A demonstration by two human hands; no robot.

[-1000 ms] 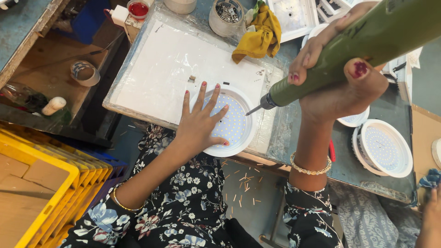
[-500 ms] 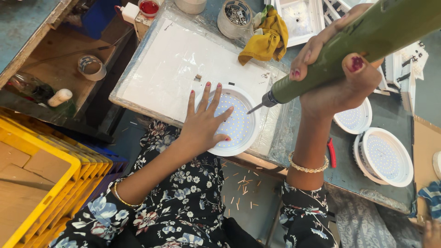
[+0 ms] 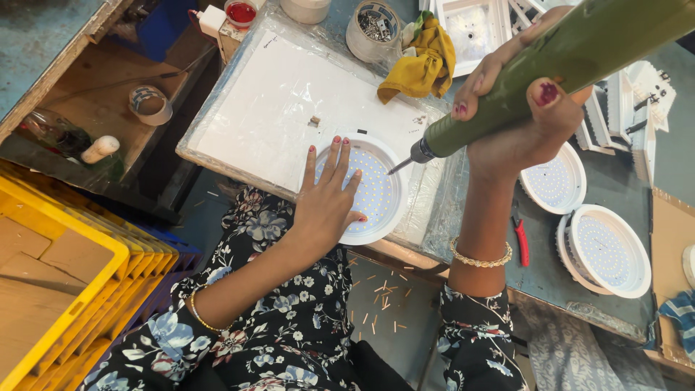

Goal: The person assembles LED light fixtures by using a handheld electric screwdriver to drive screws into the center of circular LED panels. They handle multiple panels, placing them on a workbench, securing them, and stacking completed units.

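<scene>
Left hand [image 3: 327,206] laid flat, fingers spread wide, palm pressing down on a round white lamp panel [image 3: 376,192] studded with small dots in rows — gripping nothing, simply pinning the disc so it cannot slide or turn. Panel resting on a white plastic-covered board [image 3: 275,108] near the front edge of the worktop [image 3: 550,282], partly overhanging the board's corner, close to the body where both arms reach it easily.

Right hand [image 3: 517,108] closed firmly around a green electric screwdriver [image 3: 550,69], fingers wrapped over the barrel, thumb braced across the top. Tool tilted, bit [image 3: 399,166] aimed down at the panel's right upper rim, tip just beside the left fingertips; whether touching the surface or a hair above, hard to tell from this angle.

Off to the right, two more round white panels [image 3: 554,181] [image 3: 608,250] lying on the worktop, well apart from the working spot, with a red-handled cutter [image 3: 521,242] between them and the right forearm. Behind the board, a crumpled yellow cloth [image 3: 423,65], a round tub of small metal parts [image 3: 373,25] — probably screws, kept within arm's reach — and a white square frame [image 3: 478,25]. Yellow crates [image 3: 65,289] stacked at the left, below a lower shelf holding a tape roll [image 3: 150,103].
</scene>
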